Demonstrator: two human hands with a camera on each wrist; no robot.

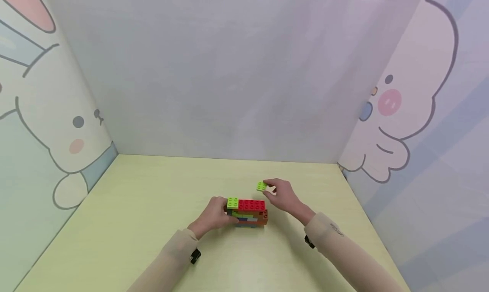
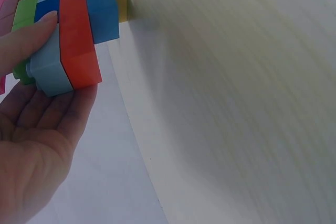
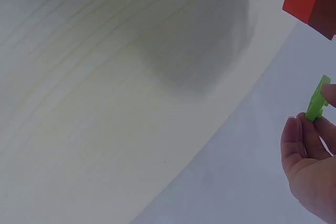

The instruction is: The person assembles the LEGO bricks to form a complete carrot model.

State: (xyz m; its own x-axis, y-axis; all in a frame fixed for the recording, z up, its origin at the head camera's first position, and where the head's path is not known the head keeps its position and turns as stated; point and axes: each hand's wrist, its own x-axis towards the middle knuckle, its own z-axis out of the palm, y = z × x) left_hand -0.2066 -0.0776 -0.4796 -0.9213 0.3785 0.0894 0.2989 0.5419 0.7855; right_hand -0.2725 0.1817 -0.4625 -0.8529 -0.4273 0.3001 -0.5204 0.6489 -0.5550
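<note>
A stack of coloured toy building bricks stands on the table in the head view, topped by a red brick and, at its left end, a lime green plate. My left hand grips the stack's left end, thumb on the near side and fingers behind. In the left wrist view the thumb presses layers of light blue, blue and green beside a red brick. My right hand pinches a small lime green studded plate between thumb and fingers, above and behind the stack's right end. The right wrist view shows that plate edge-on.
The pale yellow table runs back to a grey-white wall. Side walls with cartoon animals flank it left and right. Dark wrist devices sit under both sleeves.
</note>
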